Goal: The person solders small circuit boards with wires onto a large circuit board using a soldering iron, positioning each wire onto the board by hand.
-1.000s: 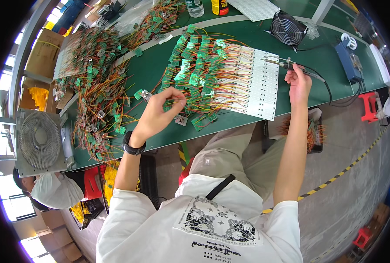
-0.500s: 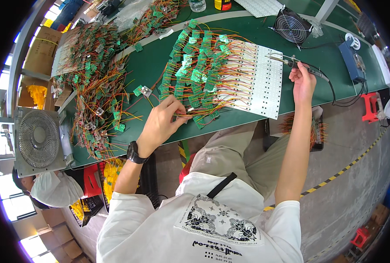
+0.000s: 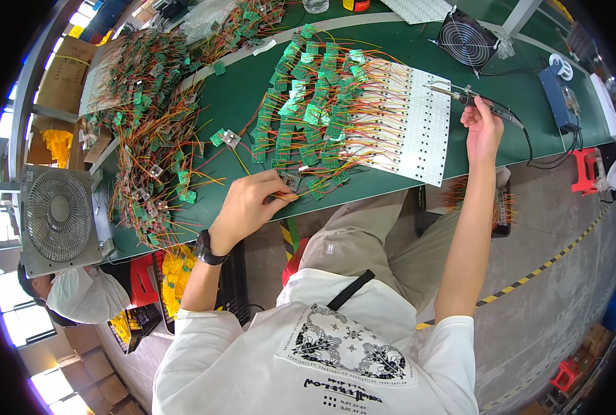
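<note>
While the right hand [image 3: 483, 128] still grips the soldering iron [image 3: 470, 100], the left hand [image 3: 249, 204] now pinches a wired board [image 3: 291, 181].

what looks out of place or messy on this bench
One small green board lies alone on the green table, apart from both groups. The pile of wired boards at the left is a loose tangle, unlike the rows fanned beside the white panel. No visible damage or spill.

Bench layout, seen from above
Wired boards [image 3: 308, 104] lying on the panel [image 3: 405, 131] mid-table [image 3: 239, 90]; loose pile [image 3: 149, 131] left, fan [image 3: 467, 38] behind right.
</note>
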Demonstrator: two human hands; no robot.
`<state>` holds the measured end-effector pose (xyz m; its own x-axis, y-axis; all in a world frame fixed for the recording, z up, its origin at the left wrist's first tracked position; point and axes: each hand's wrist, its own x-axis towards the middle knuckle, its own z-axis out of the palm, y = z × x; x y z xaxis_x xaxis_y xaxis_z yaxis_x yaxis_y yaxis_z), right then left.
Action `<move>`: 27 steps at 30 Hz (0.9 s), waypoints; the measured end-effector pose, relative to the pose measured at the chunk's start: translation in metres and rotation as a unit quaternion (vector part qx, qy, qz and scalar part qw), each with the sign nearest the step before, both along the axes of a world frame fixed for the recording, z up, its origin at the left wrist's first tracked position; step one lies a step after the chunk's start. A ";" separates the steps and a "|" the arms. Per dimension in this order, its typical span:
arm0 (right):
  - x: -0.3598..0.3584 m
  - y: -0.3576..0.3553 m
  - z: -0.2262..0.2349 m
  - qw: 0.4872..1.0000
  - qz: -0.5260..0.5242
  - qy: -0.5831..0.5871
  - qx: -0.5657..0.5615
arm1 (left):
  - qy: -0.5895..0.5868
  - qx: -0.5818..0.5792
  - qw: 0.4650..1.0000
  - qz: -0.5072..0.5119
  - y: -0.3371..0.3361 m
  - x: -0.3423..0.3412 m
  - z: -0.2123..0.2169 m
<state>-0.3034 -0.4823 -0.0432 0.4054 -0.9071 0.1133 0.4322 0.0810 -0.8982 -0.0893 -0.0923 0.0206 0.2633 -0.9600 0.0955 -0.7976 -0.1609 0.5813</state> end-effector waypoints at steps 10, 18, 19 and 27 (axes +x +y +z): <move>-0.001 0.000 0.002 1.000 -0.002 -0.001 -0.001 | 0.304 0.021 0.951 0.056 0.002 0.024 0.027; -0.001 0.000 0.001 1.000 -0.003 -0.006 0.001 | 0.381 -0.008 0.924 0.026 -0.048 0.028 0.022; -0.001 0.000 0.002 1.000 -0.002 -0.008 0.004 | 0.380 -0.018 0.924 0.024 -0.057 0.029 0.022; -0.002 0.002 0.004 1.000 -0.007 -0.010 0.014 | 0.426 -0.010 0.905 0.004 -0.119 0.030 0.029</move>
